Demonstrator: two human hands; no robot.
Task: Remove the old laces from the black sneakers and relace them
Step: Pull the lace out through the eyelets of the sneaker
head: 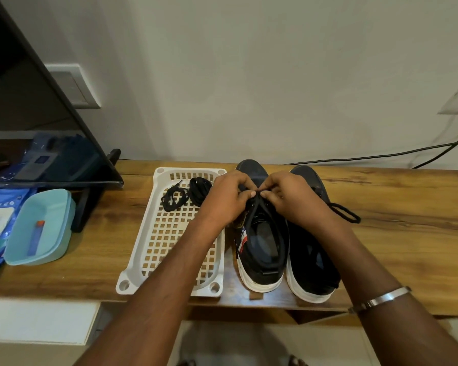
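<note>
Working at the left-hand black sneaker with the white sole (259, 249), standing on the wooden counter (407, 233) with toe pointing away and heel nearest. Both hands meeting over its upper eyelets: left hand (228, 199) and right hand (291, 199) each pinching the black lace (251, 223), fingertips curled tight on the cord and nearly touching each other. Two lace strands hanging from that pinch down along the shoe's long axis, toward the heel. Judging by this, tying or tightening at the top of this shoe. Second black sneaker (312, 262) sitting just beside it on the right, a loop of its lace (347, 215) trailing onto the counter. Two bundles of black laces (188, 194) lying in the white perforated plastic tray (169, 247), just left of the shoe.
</note>
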